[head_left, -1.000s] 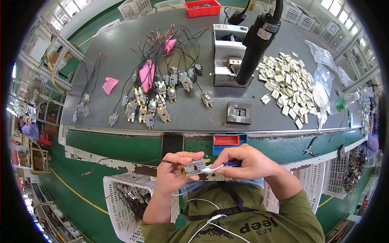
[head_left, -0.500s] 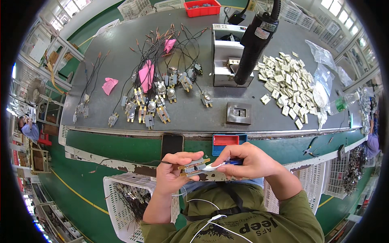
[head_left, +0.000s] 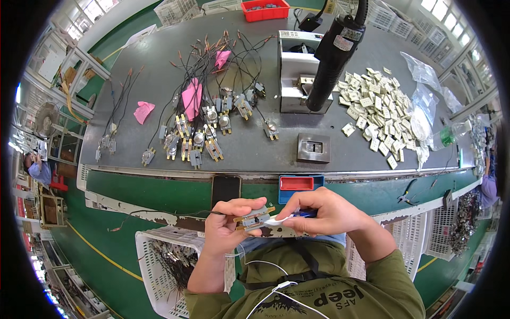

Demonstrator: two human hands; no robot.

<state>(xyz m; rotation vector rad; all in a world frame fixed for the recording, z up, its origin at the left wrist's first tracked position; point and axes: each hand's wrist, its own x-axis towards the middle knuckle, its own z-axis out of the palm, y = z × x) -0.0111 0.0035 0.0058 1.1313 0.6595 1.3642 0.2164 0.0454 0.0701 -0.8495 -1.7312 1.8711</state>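
My left hand [head_left: 226, 223] is closed around a grey switch-like part [head_left: 254, 217] with brass-coloured terminals; a black wire trails from it to the left. Close beside it, my right hand [head_left: 326, 212] pinches a slim white piece [head_left: 273, 219] whose tip meets the right end of the grey part. A dark blue, pen-like object [head_left: 306, 213] shows behind the right fingers; whether it is joined to the white piece I cannot tell. Beyond the hands lie similar wired grey parts [head_left: 212, 150], several with round metal discs, in a heap on the table.
A black powered screwdriver [head_left: 334, 61] hangs over a grey machine [head_left: 289, 101]. Nearer stands a metal block fixture [head_left: 313, 148]. White ceramic-looking pieces [head_left: 380, 109] are piled at right. A phone [head_left: 226, 190], a blue-and-red tray [head_left: 301, 184] and pliers [head_left: 407, 193] lie along the front ledge.
Both hands stay almost in place, with the white piece still against the grey part. The loose end of the trailing wire has shifted slightly left and down.
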